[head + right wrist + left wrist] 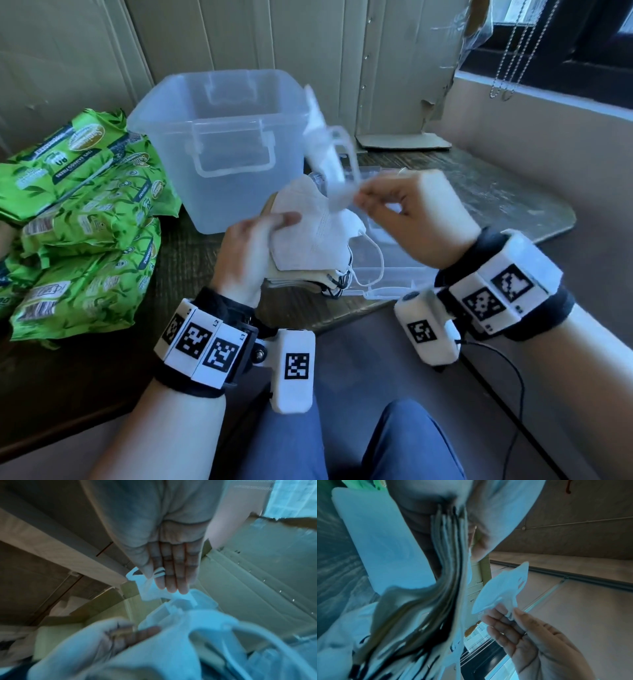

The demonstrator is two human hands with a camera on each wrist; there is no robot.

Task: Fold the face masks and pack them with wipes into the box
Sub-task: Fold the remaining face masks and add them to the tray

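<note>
With your left hand (251, 240) gripping the mask stack (308, 246) at frame centre and your right hand (407, 212) pinching one blurred mask (329, 161) just above it, crease it flat before dropping it into the box (219, 144) behind.

Motion-blurred in the head view: the single white mask (329, 150) pinched by the right hand (407, 216), its outline and fold impossible to read. Mostly covered by the left hand (253, 246) and the top mask: the stack of masks (308, 240), count unclear, smeared into streaks in the left wrist view. Cut off at the left edge: the green wipe packs (78, 212), with small print too blurred to read; partly hidden under the stack: the clear lid (394, 270)
</note>
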